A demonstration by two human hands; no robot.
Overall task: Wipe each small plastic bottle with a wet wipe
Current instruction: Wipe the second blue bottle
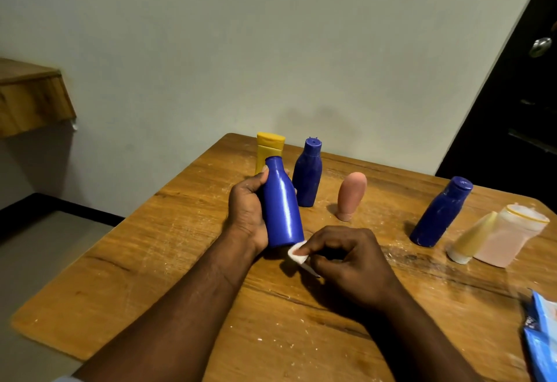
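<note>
At a scuffed wooden table [150,261] pushed against a pale wall, a person's left hand [247,209] wraps around a blue bottle [281,206] and holds it tilted above the table, neck away and base towards the body, apparently so the lower end is within reach. The right hand [346,258] pinches a small folded wet wipe [298,252] between thumb and fingertips and presses it to the bottle's bottom edge. Seven bottles are in view. Three are blue: the held one, an open-capped bottle [308,176] and a third blue bottle [440,212]. There is also one yellow bottle [269,149], one pink bottle [351,196] standing on its cap, one cream tube [470,238] and one translucent bottle [509,237] beside it. They stand in a loose arc, seemingly awaiting their turn. One blue wipe pack [542,336] lies at the right edge, close to the wiping hand.
</note>
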